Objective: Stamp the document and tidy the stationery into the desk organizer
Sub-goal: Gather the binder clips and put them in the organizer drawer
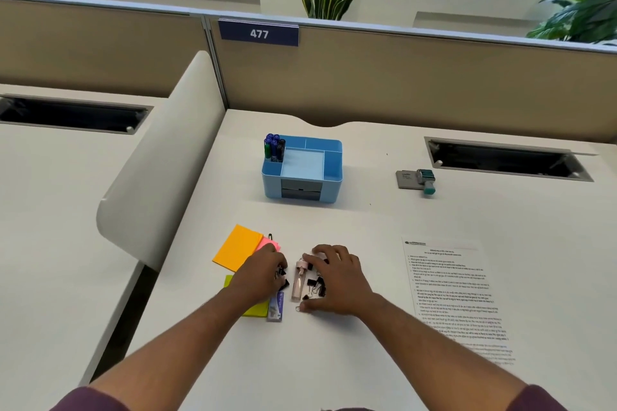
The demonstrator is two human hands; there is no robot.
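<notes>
- Nearest, two bare forearms reach forward over a white desk [334, 360].
- The left hand [258, 274] is curled over a few black clips at its fingertips and seems to pinch them, though the grip itself is hidden.
- The right hand [334, 280] arches with fingers spread over a scatter of binder clips [317, 285], fingertips touching down around them. Whether it holds one I cannot tell.
- Between the hands lies a slim clear tube [299, 280] with a pink cap, likely light and apt to roll, so best taken across its middle.
- The clips look small, stiff and light; gather them by scooping, or pinch the wire loops.
- Left of the hands lie orange, pink and yellow sticky notes [237, 248], soft pads best lifted by an edge, and a small purple box [276, 305].
- To the right lies the printed document [454, 294], thin and floppy.
- Farther back stands the blue organizer [334, 173], markers [274, 147] upright in its rear left compartment.
- Far right, the stamp [426, 181] rests on its side, touching a grey pad [407, 179]; grip its body.
</notes>
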